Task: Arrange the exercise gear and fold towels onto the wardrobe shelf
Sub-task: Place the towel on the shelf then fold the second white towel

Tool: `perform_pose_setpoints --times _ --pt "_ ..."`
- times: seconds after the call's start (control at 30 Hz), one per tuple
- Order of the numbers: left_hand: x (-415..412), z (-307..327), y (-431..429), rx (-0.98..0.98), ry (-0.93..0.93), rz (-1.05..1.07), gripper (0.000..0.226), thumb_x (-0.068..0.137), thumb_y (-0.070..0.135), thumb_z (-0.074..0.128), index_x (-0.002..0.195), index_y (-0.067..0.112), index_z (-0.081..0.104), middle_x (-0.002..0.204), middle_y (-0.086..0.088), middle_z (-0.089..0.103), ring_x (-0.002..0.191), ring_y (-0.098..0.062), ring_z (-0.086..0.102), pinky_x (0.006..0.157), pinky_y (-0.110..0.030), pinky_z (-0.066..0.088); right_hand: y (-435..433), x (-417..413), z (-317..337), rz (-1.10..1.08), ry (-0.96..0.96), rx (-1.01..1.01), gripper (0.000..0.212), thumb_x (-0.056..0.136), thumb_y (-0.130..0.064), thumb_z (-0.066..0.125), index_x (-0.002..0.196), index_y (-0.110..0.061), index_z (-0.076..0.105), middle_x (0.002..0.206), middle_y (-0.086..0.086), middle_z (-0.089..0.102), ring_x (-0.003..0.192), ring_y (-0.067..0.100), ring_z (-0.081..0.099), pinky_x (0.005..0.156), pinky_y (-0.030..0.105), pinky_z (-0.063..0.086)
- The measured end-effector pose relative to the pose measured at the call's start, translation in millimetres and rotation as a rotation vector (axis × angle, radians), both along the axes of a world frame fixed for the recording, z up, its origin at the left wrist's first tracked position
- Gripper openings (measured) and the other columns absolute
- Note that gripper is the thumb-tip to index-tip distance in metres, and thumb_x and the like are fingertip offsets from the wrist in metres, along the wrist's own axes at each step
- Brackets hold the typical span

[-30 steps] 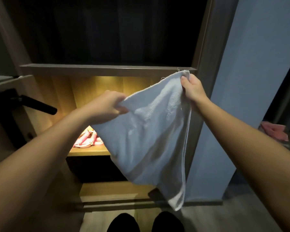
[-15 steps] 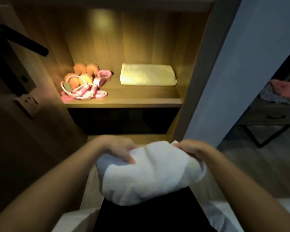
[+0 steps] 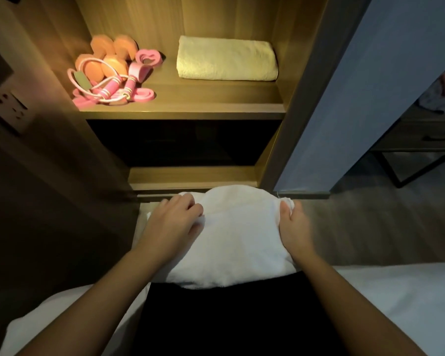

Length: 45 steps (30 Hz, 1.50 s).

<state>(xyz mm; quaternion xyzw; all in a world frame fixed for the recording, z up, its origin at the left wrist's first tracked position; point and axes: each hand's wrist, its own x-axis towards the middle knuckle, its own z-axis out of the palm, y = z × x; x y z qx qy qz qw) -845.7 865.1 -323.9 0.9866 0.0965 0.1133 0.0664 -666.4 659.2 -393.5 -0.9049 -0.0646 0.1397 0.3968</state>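
As the black-trousered lap (image 3: pixel 229 319) serves for folding, the white terry towel (image 3: pixel 238 237) lies there, below the lit wooden shelf (image 3: pixel 190 114); the left hand (image 3: pixel 174 223) seems to pinch a fold, the right hand (image 3: pixel 294 227) grips its edge.

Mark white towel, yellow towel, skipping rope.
white towel (image 3: pixel 238 242): head view, middle of top fold.
yellow towel (image 3: pixel 226 59): head view, centre of top face.
skipping rope (image 3: pixel 129 84): head view, right pink handle.
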Motion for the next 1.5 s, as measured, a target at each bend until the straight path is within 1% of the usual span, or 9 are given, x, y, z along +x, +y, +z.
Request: perform_pose_setpoints --times 0.17,0.3,0.37,0.5,0.7,1.03,1.3,1.4,1.5 --pt "-13.3 -1.9 3.1 0.017 -0.011 -0.077 0.005 0.087 0.017 0.068 0.083 0.015 0.065 0.084 -0.001 0.061 0.071 -0.021 0.056 0.06 -0.029 0.037 -3.7 1.2 1.6 0.007 -0.015 0.063 0.041 0.103 -0.041 0.034 0.127 -0.013 0.053 0.105 -0.001 0.057 0.097 0.017 0.054 0.083 0.03 0.038" --pt "-12.0 -14.3 12.4 -0.082 0.169 0.041 0.03 0.092 0.043 0.053 0.116 0.028 0.056 0.116 0.01 0.055 0.105 -0.012 0.052 0.09 -0.031 0.039 -1.8 2.0 -1.1 0.011 0.036 0.039 0.045 0.103 -0.044 0.034 0.129 -0.013 0.051 0.111 0.002 0.059 0.1 0.017 0.054 0.085 0.032 0.041" --pt "-8.7 -15.5 16.7 -0.104 0.184 0.034 0.028 0.092 0.046 0.052 0.113 0.029 0.057 0.113 0.011 0.054 0.104 -0.01 0.049 0.096 -0.033 0.037 -0.7 3.5 -2.7 0.014 0.036 0.037 0.045 0.102 -0.045 0.033 0.127 -0.013 0.052 0.112 0.005 0.061 0.102 0.02 0.057 0.084 0.033 0.042" --pt "-3.7 -12.6 14.6 -0.113 0.151 -0.003 0.01 0.09 0.031 0.063 0.096 0.023 0.063 0.104 0.006 0.056 0.088 -0.01 0.049 0.076 -0.024 0.037 -1.0 6.9 -5.5 0.018 0.03 0.007 0.047 0.102 -0.047 0.032 0.129 -0.013 0.051 0.117 0.007 0.061 0.105 0.022 0.058 0.088 0.036 0.046" --pt "3.0 -13.6 15.8 -0.113 0.244 -0.053 0.024 0.093 0.033 0.056 0.117 0.031 0.059 0.11 0.006 0.056 0.098 -0.015 0.049 0.083 -0.029 0.035 -3.9 7.2 -8.2 0.024 0.02 0.015 0.045 0.102 -0.045 0.033 0.126 -0.012 0.052 0.113 0.008 0.062 0.099 0.02 0.057 0.083 0.033 0.045" --pt "21.2 -23.4 -1.6 -0.096 0.198 -0.058 0.011 0.093 0.026 0.054 0.091 0.025 0.065 0.096 0.005 0.052 0.089 -0.018 0.05 0.076 -0.032 0.035 -3.0 7.8 -10.4 0.027 0.039 0.005 0.05 0.101 -0.051 0.032 0.131 -0.015 0.049 0.121 0.006 0.061 0.103 0.019 0.057 0.088 0.035 0.046" --pt "14.8 1.8 -9.1 -0.25 0.11 -0.053 0.013 0.095 0.032 0.053 0.086 0.024 0.056 0.086 0.012 0.056 0.085 -0.011 0.05 0.085 -0.03 0.035 -4.3 8.7 -12.8 0.034 0.029 0.025 0.045 0.102 -0.046 0.033 0.128 -0.014 0.051 0.105 -0.004 0.055 0.097 0.015 0.054 0.081 0.03 0.04" --pt "-0.2 29.4 -16.0 -0.439 0.372 -0.195 0.018 0.098 0.043 0.043 0.083 0.035 0.047 0.074 0.014 0.054 0.068 -0.005 0.05 0.062 -0.02 0.037 -6.3 9.6 -12.0 0.083 0.039 0.04 0.041 0.099 -0.051 0.036 0.123 -0.021 0.05 0.1 -0.01 0.055 0.09 0.01 0.055 0.078 0.029 0.04" --pt "-12.3 34.5 -33.6 -0.465 0.668 -0.135 0.023 0.101 0.034 0.043 0.079 0.031 0.047 0.079 0.009 0.058 0.076 -0.01 0.055 0.065 -0.025 0.039 -9.3 5.8 -9.6 0.161 0.032 0.096 0.027 0.097 -0.055 0.039 0.11 -0.033 0.048 0.093 -0.022 0.056 0.085 0.003 0.057 0.067 0.022 0.04"
